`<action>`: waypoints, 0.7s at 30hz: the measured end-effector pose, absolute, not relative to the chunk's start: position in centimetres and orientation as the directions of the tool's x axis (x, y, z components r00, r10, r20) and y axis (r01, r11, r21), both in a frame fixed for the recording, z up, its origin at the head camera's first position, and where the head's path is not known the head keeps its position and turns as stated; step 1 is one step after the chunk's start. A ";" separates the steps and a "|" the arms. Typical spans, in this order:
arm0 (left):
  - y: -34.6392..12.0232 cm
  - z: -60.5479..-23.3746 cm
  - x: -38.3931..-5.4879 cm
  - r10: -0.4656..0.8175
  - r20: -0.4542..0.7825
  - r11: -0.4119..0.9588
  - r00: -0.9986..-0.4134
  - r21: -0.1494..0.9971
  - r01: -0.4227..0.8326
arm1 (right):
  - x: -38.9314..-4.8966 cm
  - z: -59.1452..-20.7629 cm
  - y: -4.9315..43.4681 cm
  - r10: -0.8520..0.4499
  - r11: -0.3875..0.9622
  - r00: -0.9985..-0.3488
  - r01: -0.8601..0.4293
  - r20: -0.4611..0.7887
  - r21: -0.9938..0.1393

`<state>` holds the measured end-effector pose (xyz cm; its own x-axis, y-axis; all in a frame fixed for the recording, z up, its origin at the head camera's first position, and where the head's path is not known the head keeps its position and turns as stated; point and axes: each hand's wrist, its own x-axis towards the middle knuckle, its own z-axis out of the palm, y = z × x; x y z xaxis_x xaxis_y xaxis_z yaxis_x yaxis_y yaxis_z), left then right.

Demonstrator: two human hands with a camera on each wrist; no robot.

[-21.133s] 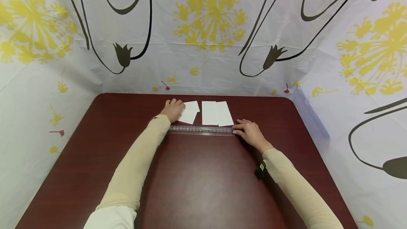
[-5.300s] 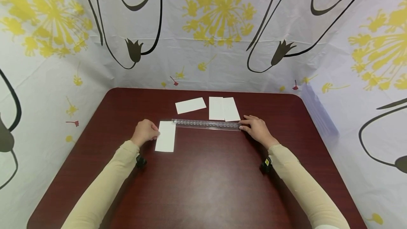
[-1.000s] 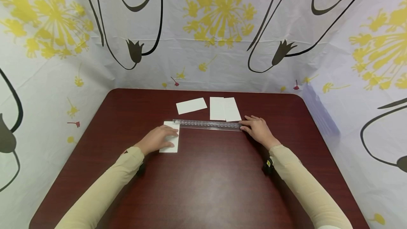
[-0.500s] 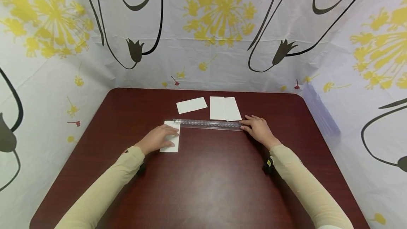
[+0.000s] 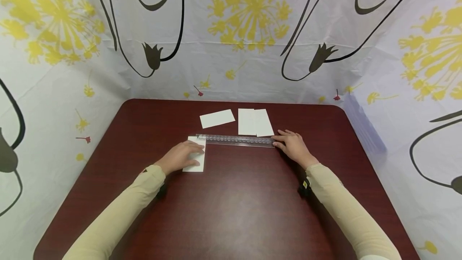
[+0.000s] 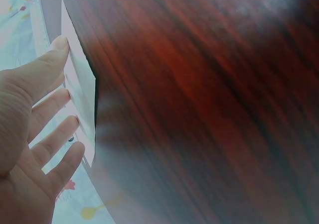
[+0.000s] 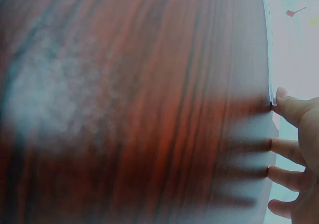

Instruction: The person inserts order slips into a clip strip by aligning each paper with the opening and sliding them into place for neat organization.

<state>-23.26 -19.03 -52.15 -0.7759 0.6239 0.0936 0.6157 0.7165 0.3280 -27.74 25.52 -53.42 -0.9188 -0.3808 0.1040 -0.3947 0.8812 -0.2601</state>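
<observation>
In the head view my left hand (image 5: pixel 181 157) lies over a white card (image 5: pixel 199 166), with fingertips and thumb touching its face. Its fingers look extended in the left wrist view, resting on the same card (image 6: pixel 82 92). The card's far edge meets the left end of a clear ruler (image 5: pixel 234 140), which lies crosswise on the table and overlaps that corner. At the ruler's right end, the thumb and index finger of my right hand (image 5: pixel 293 146) hold it. The right wrist view shows the thumb at the ruler's tip (image 7: pixel 271 92) and other fingertips down on the table.
Beyond the ruler lie a single tilted white card (image 5: pixel 217 118) and two white cards (image 5: pixel 246 121) side by side, touching or slightly overlapping. The dark red wooden table (image 5: pixel 231 204) has rounded far corners. Flower-printed white cloth (image 5: pixel 231 79) hangs around its back and sides.
Earlier, my left hand was at the cards at the back, then pinched one card's left edge beside the ruler. Now it lies over that card, which has slid slightly right. The right hand keeps its place.
</observation>
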 end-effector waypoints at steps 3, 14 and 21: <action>-19.0 -52.2 -23.3 0.624 0.088 0.716 -0.777 0.333 0.613 | -27.8 -53.4 25.5 -0.383 0.881 -0.918 -0.398 0.107 -0.255; -18.7 -52.4 -23.4 0.639 0.108 0.704 -0.761 0.317 0.636 | -27.7 -53.3 25.5 -0.377 0.884 -0.921 -0.390 0.101 -0.257; -18.5 -52.0 -23.2 0.635 0.090 0.708 -0.767 0.329 0.624 | -27.7 -53.2 25.4 -0.374 0.885 -0.923 -0.386 0.097 -0.260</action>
<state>-23.22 -18.46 -52.01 -0.7675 0.6348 0.0897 0.6244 0.7084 0.3290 -27.73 25.44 -53.24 -0.9225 -0.3735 0.0973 -0.3858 0.8852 -0.2599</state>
